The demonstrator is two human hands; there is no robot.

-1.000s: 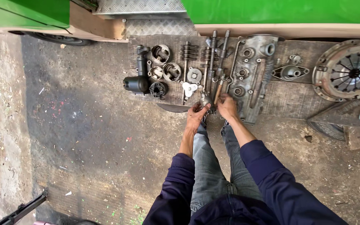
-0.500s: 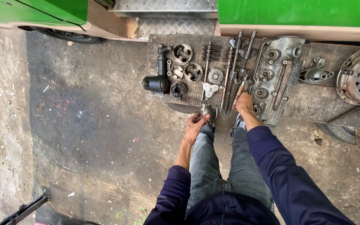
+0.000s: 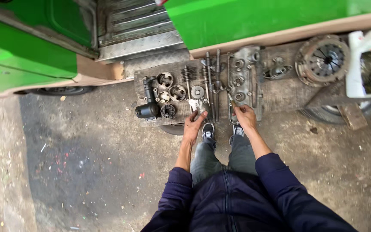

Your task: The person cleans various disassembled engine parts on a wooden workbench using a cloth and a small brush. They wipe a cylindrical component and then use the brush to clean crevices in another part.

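Note:
My left hand (image 3: 194, 123) reaches to the near edge of a wooden board (image 3: 282, 96) and grips a small shiny metal part (image 3: 201, 105) with its fingertips. My right hand (image 3: 245, 117) rests at the board's edge. Its fingers are closed on a thin metal tool (image 3: 230, 98) that points up towards a grey cast engine part (image 3: 245, 77). Long rods (image 3: 217, 79) and a spring (image 3: 188, 74) lie between my hands. Two pistons (image 3: 171, 86) and a black cylindrical part (image 3: 147, 110) lie left of my left hand.
A round clutch plate (image 3: 325, 60) lies at the board's right end, beside a white plastic container (image 3: 368, 64). A green vehicle (image 3: 245, 19) with a metal step (image 3: 138, 36) stands behind the board, one wheel (image 3: 63, 90) at left. Below is dirty concrete ground (image 3: 86, 163).
My left hand has drawn back a little towards the board's near edge with the small part. My right hand stays at the edge by the cast part. The view has shifted sideways.

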